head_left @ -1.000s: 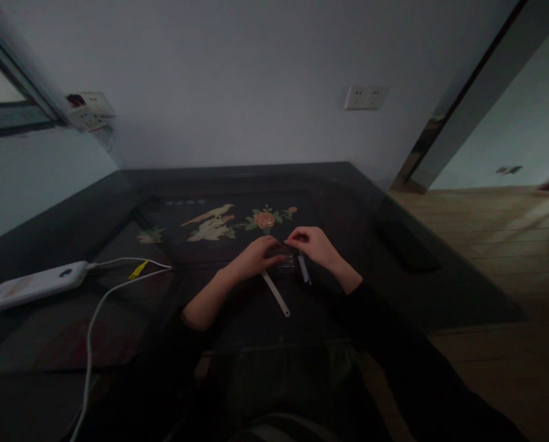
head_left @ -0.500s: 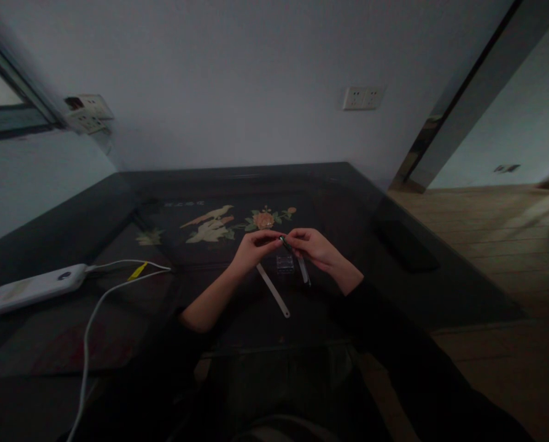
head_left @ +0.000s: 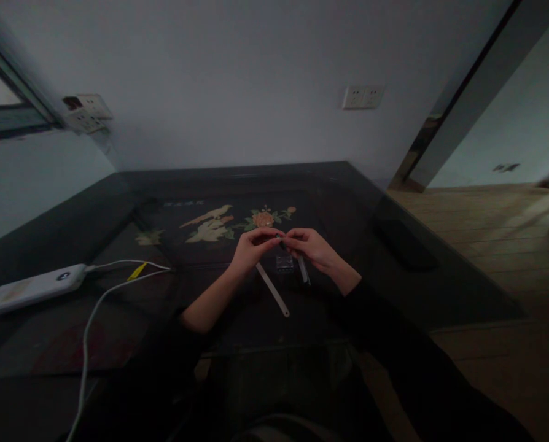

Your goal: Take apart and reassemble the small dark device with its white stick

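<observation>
My left hand (head_left: 255, 247) and my right hand (head_left: 312, 247) meet above the dark table, fingertips almost touching. Between them they pinch a small dark piece (head_left: 280, 240) with a greenish glint; it is too small to name. Below the hands lies a small clear case (head_left: 284, 264) with dark contents. A flat, pale metal strip with a hole at its end, like a ruler (head_left: 273, 291), slants on the table, its upper end near my left hand. Beside the case, under my right hand, sits a slim silvery tool (head_left: 304, 271), partly hidden by the fingers.
A white power bank (head_left: 35, 288) lies at the left, its white cable (head_left: 90, 313) running over the table's front edge. A black flat object, perhaps a phone (head_left: 407, 244), rests at the right. The table (head_left: 237, 331) meets the wall, which has sockets (head_left: 363, 97).
The small piece between my fingertips has turned and shows less of its length and a green spot. Both hands have hardly moved.
</observation>
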Tool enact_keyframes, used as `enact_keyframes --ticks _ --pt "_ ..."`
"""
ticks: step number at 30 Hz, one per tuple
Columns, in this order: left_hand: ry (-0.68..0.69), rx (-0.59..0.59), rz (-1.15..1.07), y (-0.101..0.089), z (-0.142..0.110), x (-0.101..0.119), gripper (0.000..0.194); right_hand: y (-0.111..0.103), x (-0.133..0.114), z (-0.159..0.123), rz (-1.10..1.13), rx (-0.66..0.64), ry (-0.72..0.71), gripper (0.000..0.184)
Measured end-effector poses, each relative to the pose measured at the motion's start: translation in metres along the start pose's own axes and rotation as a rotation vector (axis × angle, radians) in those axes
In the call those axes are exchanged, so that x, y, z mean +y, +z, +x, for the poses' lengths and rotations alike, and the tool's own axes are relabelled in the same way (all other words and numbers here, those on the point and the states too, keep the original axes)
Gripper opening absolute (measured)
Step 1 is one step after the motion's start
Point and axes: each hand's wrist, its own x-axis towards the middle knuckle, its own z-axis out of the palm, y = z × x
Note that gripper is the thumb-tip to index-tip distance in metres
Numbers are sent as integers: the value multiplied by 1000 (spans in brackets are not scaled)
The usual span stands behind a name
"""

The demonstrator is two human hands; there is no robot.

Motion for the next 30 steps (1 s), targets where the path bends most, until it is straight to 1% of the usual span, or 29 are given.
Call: enact_keyframes --ticks 4,7,10,13,15,17,22,27,30 --pt "-4 41 8 -2 2 1 26 -7 -3 2 -132 95 -43 31" --pt "10 47 117 -3 2 1 26 -12 -5 3 -216 164 -103 30" --pt "92 1 384 -3 -1 1 20 -13 -4 3 -307 169 -152 28" --pt "203 -55 674 -3 -3 -1 14 -14 0 5 -403 144 -160 26" --pt "255 -87 816 -4 -4 -4 14 -15 3 6 -480 136 -172 26" --pt "286 -117 908 -5 -4 -6 15 -16 6 8 -554 123 -186 26" --pt "342 -149 1020 -5 -5 -10 17 -18 10 9 -663 90 -181 24" --pt "360 -135 1050 -5 -7 -11 39 -17 12 9 -675 103 -173 21" --pt "397 -158 1065 -6 -7 -12 39 -15 11 9 -665 99 -151 20"
